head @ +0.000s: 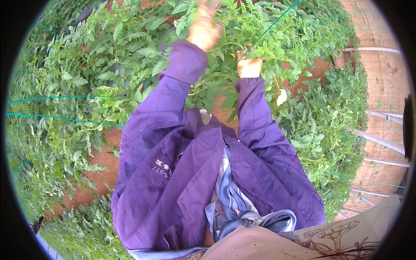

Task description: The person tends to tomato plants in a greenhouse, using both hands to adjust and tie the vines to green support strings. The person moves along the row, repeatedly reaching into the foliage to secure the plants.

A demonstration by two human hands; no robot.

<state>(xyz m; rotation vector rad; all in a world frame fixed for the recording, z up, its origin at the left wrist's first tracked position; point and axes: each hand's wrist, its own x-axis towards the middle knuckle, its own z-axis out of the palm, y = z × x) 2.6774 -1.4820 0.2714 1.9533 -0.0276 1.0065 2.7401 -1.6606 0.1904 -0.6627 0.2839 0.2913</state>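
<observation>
My left hand, blurred by motion, is raised over the tomato plants at the top of the view. Whether it holds anything cannot be made out. Lower and to its right, my right hand is among the leaves with its fingers partly curled. A taut green twine runs slantwise past the fingers of my right hand; I cannot tell whether they grip it. Small yellow flowers show just left of that hand. Leafy stems surround both hands and hide part of the fingertips.
More green twines stretch across the foliage on the left. Reddish soil shows between plant rows. At right, pale metal bars stand before a tan wall or sheet. A yellowed leaf hangs beside my right sleeve.
</observation>
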